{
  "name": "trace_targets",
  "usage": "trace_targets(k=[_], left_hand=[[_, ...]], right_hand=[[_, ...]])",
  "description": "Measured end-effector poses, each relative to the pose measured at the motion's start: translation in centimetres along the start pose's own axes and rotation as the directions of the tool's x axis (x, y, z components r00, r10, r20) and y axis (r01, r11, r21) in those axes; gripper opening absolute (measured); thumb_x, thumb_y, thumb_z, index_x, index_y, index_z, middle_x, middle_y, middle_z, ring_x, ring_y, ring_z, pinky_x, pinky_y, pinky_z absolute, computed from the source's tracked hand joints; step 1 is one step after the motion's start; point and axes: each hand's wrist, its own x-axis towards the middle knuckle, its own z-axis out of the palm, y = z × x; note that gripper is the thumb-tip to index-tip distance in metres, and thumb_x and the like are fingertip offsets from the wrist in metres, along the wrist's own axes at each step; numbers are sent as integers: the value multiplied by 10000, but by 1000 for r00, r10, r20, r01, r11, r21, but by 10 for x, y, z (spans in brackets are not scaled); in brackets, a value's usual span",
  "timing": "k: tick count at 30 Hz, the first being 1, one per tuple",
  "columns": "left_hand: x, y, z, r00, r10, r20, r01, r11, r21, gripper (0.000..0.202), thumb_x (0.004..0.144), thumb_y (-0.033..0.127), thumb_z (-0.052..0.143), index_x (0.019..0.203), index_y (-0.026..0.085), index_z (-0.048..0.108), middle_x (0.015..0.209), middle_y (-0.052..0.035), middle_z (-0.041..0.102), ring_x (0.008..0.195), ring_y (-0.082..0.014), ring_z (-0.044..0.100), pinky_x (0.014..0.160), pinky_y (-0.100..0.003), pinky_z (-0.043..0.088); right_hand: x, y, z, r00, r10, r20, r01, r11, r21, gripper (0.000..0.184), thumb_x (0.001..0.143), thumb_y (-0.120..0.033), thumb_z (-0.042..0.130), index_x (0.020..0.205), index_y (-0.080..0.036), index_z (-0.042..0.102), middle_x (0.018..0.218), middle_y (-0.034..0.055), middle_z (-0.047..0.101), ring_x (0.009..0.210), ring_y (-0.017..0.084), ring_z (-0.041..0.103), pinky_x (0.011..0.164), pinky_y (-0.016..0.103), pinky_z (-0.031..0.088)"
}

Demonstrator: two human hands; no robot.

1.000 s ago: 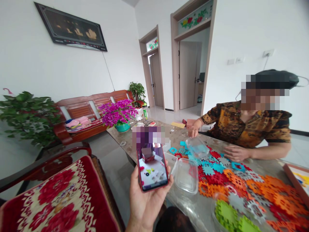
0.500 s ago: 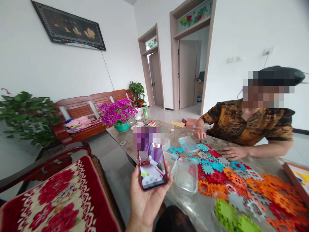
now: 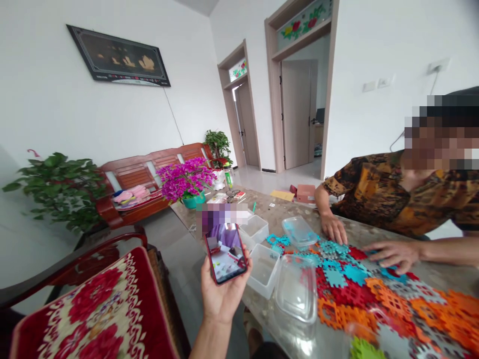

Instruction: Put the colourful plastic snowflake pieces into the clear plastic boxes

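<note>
My left hand (image 3: pixel 223 294) is wrapped round a smartphone (image 3: pixel 226 254) with a red edge, thumb on its left side and fingertips on its right. The lit screen faces me and shows a purple garment and a white surface with small items; its top part is pixelated. The phone is held up in front of the table's near edge, left of two white plastic boxes (image 3: pixel 262 279). My right hand is not in view.
Gear-shaped plastic pieces (image 3: pixel 350 291) in several colours cover the table's right part, beside clear containers (image 3: pixel 297 289). Across the table, a co-worker's hands (image 3: pixel 396 257) rest among the pieces. A pot of purple flowers (image 3: pixel 187 179) stands at the far left. A chair (image 3: pixel 97 304) stands left.
The view has turned slightly right and tilted up. My left hand and the phone sit a little further left and higher. The co-worker's hands have moved among the coloured pieces.
</note>
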Motion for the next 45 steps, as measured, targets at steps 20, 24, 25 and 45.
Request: trace_targets(k=[20,24,25,45], left_hand=[[95,-23,-51,974,207,-91,-198,976,95,487,798,388,565,1174,79,591,1164,-255,629,1153,-347,548,969,-534,413],[97,-31,-50,972,207,-108,-195,975,108,479,790,390,575,1139,65,613,1134,-260,645,1112,-357,573,949,-540,427],[97,-32,-50,972,208,-112,-196,974,112,473,790,387,576,1135,66,617,1131,-261,648,1110,-361,574,943,-543,431],[92,-32,-18,993,85,-81,-86,996,-13,501,761,436,584,1161,136,602,1128,-217,649,1100,-334,576,955,-515,423]], right_hand=[[79,311,-168,285,-461,841,638,745,193,690,674,-361,736,1307,-353,461,1289,-55,537,1122,352,501,954,453,423],[81,304,-167,308,-500,809,680,711,180,574,677,-341,718,1232,-316,572,1213,-53,614,1088,345,541,912,420,474],[82,302,-166,303,-505,808,683,707,185,552,681,-341,715,1217,-301,591,1209,-47,618,1090,345,542,912,419,477],[86,266,-150,593,-504,628,460,852,249,322,708,-330,669,1019,-417,683,965,-122,718,918,245,682,775,346,570]])
